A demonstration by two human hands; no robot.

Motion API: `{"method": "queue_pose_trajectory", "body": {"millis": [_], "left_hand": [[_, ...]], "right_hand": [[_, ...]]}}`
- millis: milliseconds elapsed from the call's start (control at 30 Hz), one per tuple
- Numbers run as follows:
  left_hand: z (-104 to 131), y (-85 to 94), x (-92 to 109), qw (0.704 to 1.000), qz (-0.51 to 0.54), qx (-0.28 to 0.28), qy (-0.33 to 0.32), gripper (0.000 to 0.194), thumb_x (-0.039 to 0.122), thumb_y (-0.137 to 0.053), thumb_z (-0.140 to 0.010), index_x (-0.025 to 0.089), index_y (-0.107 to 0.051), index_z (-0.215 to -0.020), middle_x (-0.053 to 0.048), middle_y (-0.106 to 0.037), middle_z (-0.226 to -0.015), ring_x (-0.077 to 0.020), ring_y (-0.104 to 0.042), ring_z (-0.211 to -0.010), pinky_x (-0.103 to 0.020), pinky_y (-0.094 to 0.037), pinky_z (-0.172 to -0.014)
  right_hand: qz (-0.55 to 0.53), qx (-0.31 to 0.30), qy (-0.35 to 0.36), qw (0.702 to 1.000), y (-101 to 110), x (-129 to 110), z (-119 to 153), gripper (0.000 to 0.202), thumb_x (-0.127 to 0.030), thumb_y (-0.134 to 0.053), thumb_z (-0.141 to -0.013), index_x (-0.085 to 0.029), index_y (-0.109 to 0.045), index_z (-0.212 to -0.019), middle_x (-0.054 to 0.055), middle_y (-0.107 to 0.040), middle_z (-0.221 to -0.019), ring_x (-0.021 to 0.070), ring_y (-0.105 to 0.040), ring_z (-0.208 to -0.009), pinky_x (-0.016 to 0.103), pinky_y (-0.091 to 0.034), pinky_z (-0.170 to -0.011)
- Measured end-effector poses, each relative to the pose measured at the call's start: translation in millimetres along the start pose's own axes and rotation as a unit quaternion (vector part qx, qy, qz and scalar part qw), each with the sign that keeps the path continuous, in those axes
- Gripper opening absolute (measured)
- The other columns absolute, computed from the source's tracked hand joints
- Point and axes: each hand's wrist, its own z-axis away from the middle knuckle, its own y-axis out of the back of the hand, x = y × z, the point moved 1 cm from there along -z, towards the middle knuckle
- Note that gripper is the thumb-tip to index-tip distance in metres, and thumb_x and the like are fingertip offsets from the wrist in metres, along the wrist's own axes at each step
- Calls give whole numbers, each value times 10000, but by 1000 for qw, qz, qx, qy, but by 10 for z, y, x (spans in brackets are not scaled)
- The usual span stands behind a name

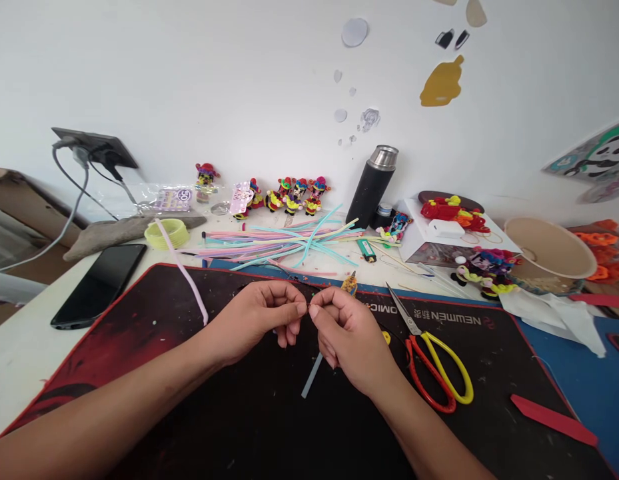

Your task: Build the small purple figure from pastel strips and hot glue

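Note:
Over the dark mat, my left hand [272,310] pinches thumb against forefinger. My right hand [342,327] is pinched the same way, its fingertips almost meeting the left ones. Whatever is between the fingertips is too small to make out. Under my right hand a translucent bluish stick [312,377] lies on the mat, partly covered. Just beyond the right knuckles is a yellow pointed tool [349,283], mostly hidden. To the right lie scissors [423,347] with one red and one yellow handle. A pale purple fuzzy stem [184,273] lies left of my left hand.
Pastel pipe cleaners [284,241] are heaped behind the mat [229,427]. Small fuzzy dolls [299,195] line the wall beside a black thermos [372,187]. A phone [99,287] and a yellow-green coil [166,233] lie left; a white box [439,247] and beige bowl [549,247] stand right.

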Motion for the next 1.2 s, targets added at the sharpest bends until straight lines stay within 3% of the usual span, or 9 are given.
{"method": "queue_pose_trajectory", "body": {"millis": [567,867,1033,1200], "left_hand": [[-32,19,10,1000,-1,1,-4,468,572,-855,-776,138,-686,-822,-4,-684,-658,-108,-620,-519,-200,-478,-490],[15,27,53,986,-118,23,-117,262,378,-788,-858,162,-687,-965,17,-665,-745,-126,-629,-616,-249,-527,-602],[53,-13,51,949,-253,46,-183,128,299,-692,-931,176,-726,-939,-7,-712,-777,-129,-625,-646,-234,-496,-618],[63,3,43,922,-306,64,-227,102,264,-678,-950,193,-752,-952,-19,-766,-839,-136,-660,-675,-228,-507,-652]], "right_hand": [[-12,8,-2,1000,40,-18,-17,358,-525,-737,-878,-204,-578,-890,-144,-417,-431,54,-306,-327,175,-265,-353],[0,19,-2,1000,28,-34,-11,330,-498,-727,-881,-201,-584,-872,-141,-411,-431,53,-318,-322,176,-229,-351],[6,14,-5,1000,22,-46,-3,330,-501,-721,-884,-203,-581,-861,-138,-421,-430,51,-322,-321,177,-228,-354],[4,10,-7,1000,23,-46,-6,328,-498,-720,-884,-202,-580,-859,-138,-424,-434,51,-326,-326,177,-231,-357]]}}
